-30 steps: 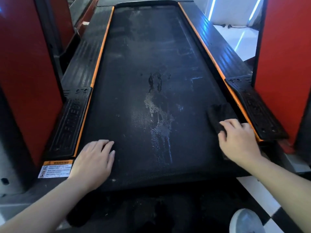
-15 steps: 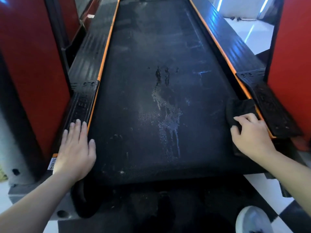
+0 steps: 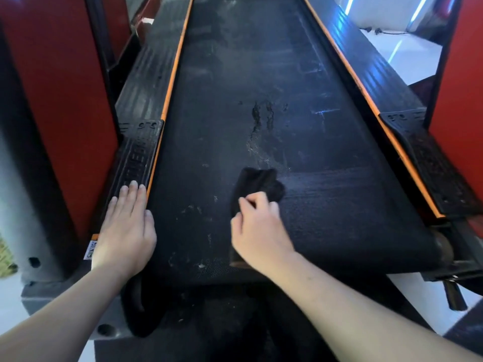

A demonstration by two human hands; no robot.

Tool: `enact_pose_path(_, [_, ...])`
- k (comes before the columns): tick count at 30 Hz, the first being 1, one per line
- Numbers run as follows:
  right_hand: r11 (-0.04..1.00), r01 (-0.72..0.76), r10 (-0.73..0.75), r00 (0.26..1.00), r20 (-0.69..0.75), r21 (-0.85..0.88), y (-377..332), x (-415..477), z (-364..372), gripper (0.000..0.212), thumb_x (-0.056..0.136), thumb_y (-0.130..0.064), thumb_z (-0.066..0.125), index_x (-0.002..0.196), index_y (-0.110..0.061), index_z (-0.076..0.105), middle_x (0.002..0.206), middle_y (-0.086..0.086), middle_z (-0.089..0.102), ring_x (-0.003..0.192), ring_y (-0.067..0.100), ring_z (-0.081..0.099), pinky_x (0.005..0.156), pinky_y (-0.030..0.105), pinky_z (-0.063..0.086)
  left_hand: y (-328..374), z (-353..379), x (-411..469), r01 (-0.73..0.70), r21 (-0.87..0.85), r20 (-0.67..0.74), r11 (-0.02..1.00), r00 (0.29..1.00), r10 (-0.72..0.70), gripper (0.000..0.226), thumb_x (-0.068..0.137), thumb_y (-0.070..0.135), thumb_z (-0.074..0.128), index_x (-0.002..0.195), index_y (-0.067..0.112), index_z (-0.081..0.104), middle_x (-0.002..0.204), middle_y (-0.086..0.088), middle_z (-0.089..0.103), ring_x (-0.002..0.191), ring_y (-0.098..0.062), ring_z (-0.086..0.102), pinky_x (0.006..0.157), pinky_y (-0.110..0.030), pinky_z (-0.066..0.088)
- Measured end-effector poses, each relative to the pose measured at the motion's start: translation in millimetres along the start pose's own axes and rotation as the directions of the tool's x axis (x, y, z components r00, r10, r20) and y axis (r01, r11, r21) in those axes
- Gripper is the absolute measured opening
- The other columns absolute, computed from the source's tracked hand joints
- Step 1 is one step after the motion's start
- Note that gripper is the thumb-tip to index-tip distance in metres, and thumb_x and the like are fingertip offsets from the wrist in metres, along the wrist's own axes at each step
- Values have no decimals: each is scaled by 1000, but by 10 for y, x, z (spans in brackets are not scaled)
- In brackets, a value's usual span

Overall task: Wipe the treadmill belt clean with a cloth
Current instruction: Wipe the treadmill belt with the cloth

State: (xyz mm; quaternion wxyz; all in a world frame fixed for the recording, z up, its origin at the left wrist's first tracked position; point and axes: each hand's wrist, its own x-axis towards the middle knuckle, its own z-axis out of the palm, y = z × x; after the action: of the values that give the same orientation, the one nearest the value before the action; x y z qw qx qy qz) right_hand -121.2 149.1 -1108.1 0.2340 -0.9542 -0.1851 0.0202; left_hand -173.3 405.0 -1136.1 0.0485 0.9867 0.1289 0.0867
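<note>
Head view: one treadmill belt [image 3: 326,205] runs toward 12 o'clock between two orange-edged side rails [image 3: 146,105]. One dark cloth [image 3: 257,185] lies bunched on the belt near its middle, just at 6 o'clock of a pale streaky smear [image 3: 261,142]. The right hand [image 3: 257,228] pinches the cloth's near edge, fingers curled. The left hand [image 3: 125,226], at 9 o'clock, lies flat and spread, holding nothing, across the left rail's near end.
</note>
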Motion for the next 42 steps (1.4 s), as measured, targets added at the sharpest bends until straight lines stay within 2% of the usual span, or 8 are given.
enact_pose_path(5, [987,79,-97,987,126,143,-696,49,318,45,98,-19,48,141,-7,41,140,11,31,115,34,38,100,47,42,2,-39,-7,58,-179,-21,982,998,-63,52,99,1,39,150,0,32,161,-10,25,150,-19,16,123,-32,6])
enact_pose_path(13, [921,94,-158,977,144,378,-980,157,585,38,99,-11,52,136,-14,47,138,-4,29,113,23,30,94,37,45,87,-124,-43,108,-306,-22,946,992,-120,52,99,4,33,151,8,35,161,-1,26,149,-8,14,122,-25,4])
enact_pose_path(18, [928,249,-273,960,52,278,-744,235,590,44,100,-12,55,142,-12,46,132,0,36,111,26,36,95,41,47,84,-105,-38,92,-233,-24,968,995,-101,52,98,3,35,150,4,35,160,-6,27,150,-14,16,123,-29,6])
enact_pose_path(22, [938,246,-269,961,64,244,-431,271,477,44,98,-9,56,140,-16,48,131,-4,39,110,22,36,98,36,44,67,-46,-29,58,-149,-23,987,998,-62,50,99,6,37,148,-2,35,158,-15,29,149,-25,20,123,-40,12])
enact_pose_path(27, [965,128,-147,986,72,229,112,277,131,35,104,-19,47,139,-20,51,132,-8,42,114,18,36,99,33,43,60,-51,-26,36,-94,2,995,999,-36,53,100,12,38,150,-2,31,160,-14,24,150,-24,17,123,-40,10])
enact_pose_path(31, [985,13,-21,999,43,173,666,284,-197,32,103,-20,48,134,-20,57,131,-5,46,111,17,36,102,35,41,75,-62,-20,53,-96,-4,994,999,-53,54,97,6,45,149,-2,33,159,-14,27,150,-25,20,123,-38,10])
enact_pose_path(35, [985,-109,99,992,72,136,1163,276,-536,31,103,-19,49,132,-25,58,130,-8,45,112,13,36,97,27,35,76,-60,-20,80,-105,-6,991,997,-81,55,96,5,45,150,0,33,160,-11,27,149,-23,20,123,-35,10])
enact_pose_path(42, [961,-275,276,960,-38,20,2002,150,-1048,28,97,-11,59,122,-21,67,128,4,55,117,34,52,108,38,36,84,-58,-25,89,-120,-16,989,996,-92,54,96,5,46,149,1,36,159,-11,29,149,-23,23,123,-35,10])
